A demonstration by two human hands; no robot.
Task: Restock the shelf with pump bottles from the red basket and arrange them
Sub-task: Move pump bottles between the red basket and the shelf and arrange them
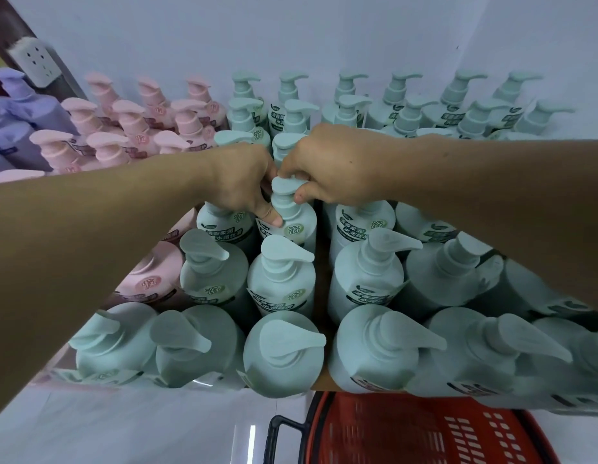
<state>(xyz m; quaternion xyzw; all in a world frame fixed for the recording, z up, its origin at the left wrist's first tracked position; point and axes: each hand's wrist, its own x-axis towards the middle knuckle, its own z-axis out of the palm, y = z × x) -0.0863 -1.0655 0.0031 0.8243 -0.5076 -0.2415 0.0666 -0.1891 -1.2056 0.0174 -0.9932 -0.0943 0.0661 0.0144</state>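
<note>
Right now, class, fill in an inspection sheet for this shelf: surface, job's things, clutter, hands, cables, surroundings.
Surface: shelf packed with upright bottles in rows; a narrow gap runs between two green blocks.
Job's things: green pump bottle being adjusted mid-shelf; red basket below the shelf edge, the visible part holding no bottles.
Clutter: nothing seen.
Hands: left hand on the bottle's neck and shoulder; right hand pinching its pump head.
Cables: nothing seen.
Surroundings: pink bottles and purple bottles at left; wall socket; pale wall behind.
</note>
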